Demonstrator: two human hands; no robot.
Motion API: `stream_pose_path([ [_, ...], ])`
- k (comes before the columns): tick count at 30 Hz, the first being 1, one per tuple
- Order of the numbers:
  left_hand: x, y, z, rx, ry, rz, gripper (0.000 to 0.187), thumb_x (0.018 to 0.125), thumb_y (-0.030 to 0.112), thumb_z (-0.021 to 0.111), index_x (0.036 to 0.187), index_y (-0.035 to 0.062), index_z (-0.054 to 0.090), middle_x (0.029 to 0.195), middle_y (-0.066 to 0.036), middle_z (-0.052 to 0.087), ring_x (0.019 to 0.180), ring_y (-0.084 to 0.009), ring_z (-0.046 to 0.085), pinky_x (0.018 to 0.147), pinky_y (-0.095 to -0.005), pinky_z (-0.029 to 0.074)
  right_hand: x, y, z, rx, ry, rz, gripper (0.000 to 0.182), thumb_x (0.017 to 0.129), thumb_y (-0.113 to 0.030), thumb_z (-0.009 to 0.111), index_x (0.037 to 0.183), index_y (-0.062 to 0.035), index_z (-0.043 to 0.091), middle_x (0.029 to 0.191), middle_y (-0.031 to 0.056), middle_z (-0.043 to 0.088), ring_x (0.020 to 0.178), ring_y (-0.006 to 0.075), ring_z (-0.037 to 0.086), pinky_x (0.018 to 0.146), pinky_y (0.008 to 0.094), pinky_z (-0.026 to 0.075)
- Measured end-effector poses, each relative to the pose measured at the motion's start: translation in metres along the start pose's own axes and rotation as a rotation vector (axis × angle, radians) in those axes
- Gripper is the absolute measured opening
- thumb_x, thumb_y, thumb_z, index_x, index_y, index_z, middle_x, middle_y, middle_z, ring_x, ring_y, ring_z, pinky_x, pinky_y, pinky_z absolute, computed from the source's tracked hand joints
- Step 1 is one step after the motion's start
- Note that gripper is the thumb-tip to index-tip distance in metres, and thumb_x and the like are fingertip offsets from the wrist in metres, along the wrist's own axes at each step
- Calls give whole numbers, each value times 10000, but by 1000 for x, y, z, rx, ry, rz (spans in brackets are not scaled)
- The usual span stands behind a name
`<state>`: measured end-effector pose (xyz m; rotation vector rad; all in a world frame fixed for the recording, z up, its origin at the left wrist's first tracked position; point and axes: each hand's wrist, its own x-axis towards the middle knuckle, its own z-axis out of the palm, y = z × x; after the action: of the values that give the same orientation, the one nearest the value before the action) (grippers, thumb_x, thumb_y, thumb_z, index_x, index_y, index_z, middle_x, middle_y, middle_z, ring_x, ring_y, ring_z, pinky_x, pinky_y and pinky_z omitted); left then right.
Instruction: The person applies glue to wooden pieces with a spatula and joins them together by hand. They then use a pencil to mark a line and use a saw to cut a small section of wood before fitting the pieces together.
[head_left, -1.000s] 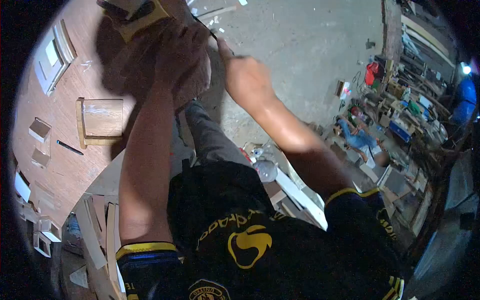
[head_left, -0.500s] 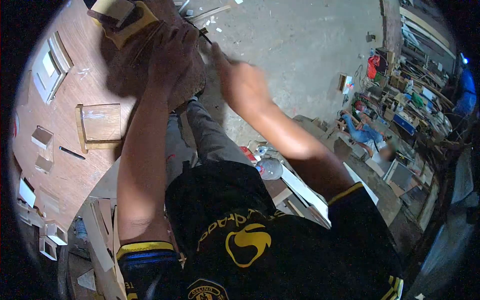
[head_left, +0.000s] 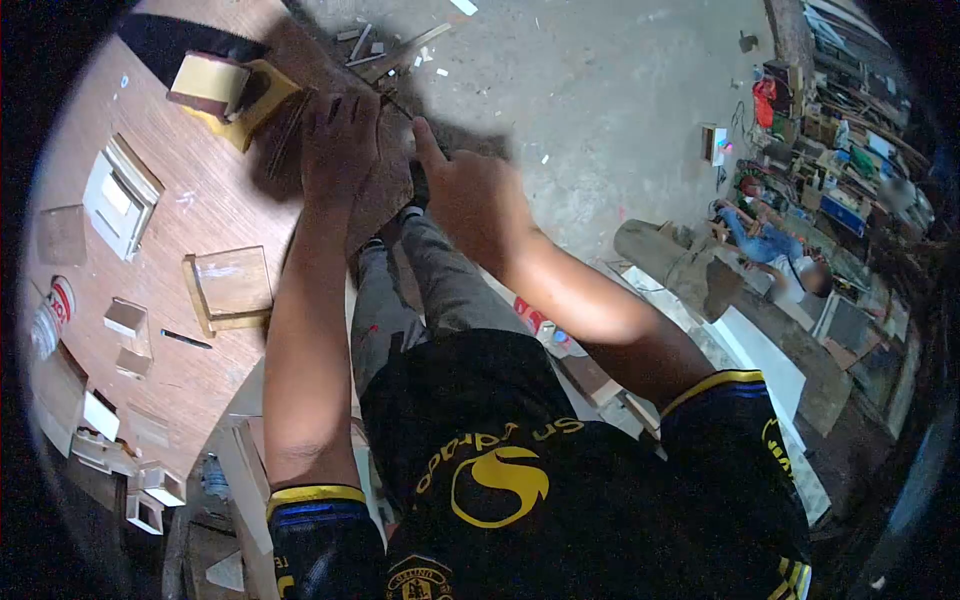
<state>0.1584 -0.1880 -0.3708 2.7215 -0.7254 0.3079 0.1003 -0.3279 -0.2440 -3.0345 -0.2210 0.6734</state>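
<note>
While the head camera looks steeply down the person's own body, both bare arms reach forward over the corner of a round brown wooden table. At that corner the left hand lies palm down, fingers spread and flat, pressing on a thin wooden strip that lies on the tabletop close to the edge. It presses rather than grips. Just beside it, the right hand is curled into a loose fist around a thin dark tool, the forefinger stretched along it; only the tool's tip shows, just past the left fingertips, and what kind of tool it is cannot be told.

Touching the far end of the strip sits a yellow-edged wooden block. Farther left on the table lie a small white wooden frame, a pale L-shaped wooden piece, several little wooden blocks and a dark pencil-like stick.

Below the arms are grey trousers and a black shirt with yellow lettering. Beyond the table edge spreads a grey concrete floor scattered with wood offcuts. At far right, well apart, another person in blue jeans sits among cluttered benches.
</note>
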Motion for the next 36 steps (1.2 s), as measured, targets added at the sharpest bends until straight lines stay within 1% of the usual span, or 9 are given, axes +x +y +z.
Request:
stream_pose_path([
  [4, 0, -15, 17, 176, 81, 202, 205, 855, 200, 560, 1053, 149, 550, 1005, -47, 579, 967, -264, 543, 875, -429, 438, 21, -12, 14, 98, 58, 35, 618, 831, -122, 527, 1413, 10, 364, 682, 169, 645, 589, 294, 667, 521, 419, 542],
  [11, 1, -8, 13, 28, -18, 59, 203, 877, 197, 541, 1071, 140, 556, 1040, -63, 594, 1013, -282, 534, 894, -448, 418, 1, -7, 8, 118, -57, 77, 634, 829, -130, 543, 1419, 10, 356, 698, 175, 645, 582, 316, 659, 530, 419, 544],
  [14, -5, -9, 11, 67, -52, 87, 230, 875, 215, 545, 1090, 133, 554, 1062, -76, 597, 1026, -292, 531, 890, -458, 409, 18, -6, 18, 223, 105, 106, 627, 836, -137, 546, 1420, 0, 362, 677, 160, 641, 564, 305, 655, 508, 413, 540],
  [16, -1, -6, 14, 54, -45, 125, 247, 872, 226, 550, 1099, 128, 555, 1075, -83, 598, 1026, -296, 530, 889, -462, 404, 8, 2, 5, 308, -88, 105, 622, 835, -133, 548, 1416, 1, 371, 666, 144, 642, 564, 284, 657, 497, 404, 535],
  [23, 0, 4, -3, -175, -31, 25, 288, 852, 214, 575, 1109, 87, 553, 1077, -100, 593, 1004, -312, 517, 893, -447, 363, 6, -8, 21, 245, 87, 149, 590, 873, -149, 533, 1421, -10, 364, 685, 133, 655, 538, 266, 648, 486, 373, 534],
  [25, 2, 6, -13, -250, -59, 14, 289, 846, 205, 579, 1107, 82, 554, 1074, -101, 593, 1011, -313, 511, 892, -445, 357, -15, 7, 6, 237, 51, 22, 562, 885, -148, 527, 1407, -4, 375, 709, 141, 660, 559, 269, 660, 484, 373, 540],
  [28, 6, 7, -20, -180, -170, 24, 300, 827, 195, 601, 1100, 80, 558, 1088, -92, 585, 1045, -305, 491, 923, -447, 342, -11, 2, 6, 282, -1, 88, 564, 877, -138, 535, 1402, -2, 378, 728, 145, 663, 623, 269, 680, 507, 378, 549],
  [30, 8, 15, -24, -341, -145, -110, 313, 805, 188, 625, 1093, 83, 561, 1109, -78, 571, 1081, -299, 472, 963, -448, 319, 10, -8, 13, 270, 7, 95, 570, 877, -136, 535, 1406, -2, 370, 727, 142, 663, 632, 267, 684, 509, 378, 552],
  [36, 7, 9, -18, -286, -112, -37, 285, 796, 174, 622, 1062, 81, 579, 1112, -68, 566, 1079, -301, 479, 986, -439, 304, -7, 3, 13, 282, 17, 57, 594, 880, -130, 532, 1427, 0, 338, 718, 135, 663, 567, 259, 668, 463, 353, 535],
])
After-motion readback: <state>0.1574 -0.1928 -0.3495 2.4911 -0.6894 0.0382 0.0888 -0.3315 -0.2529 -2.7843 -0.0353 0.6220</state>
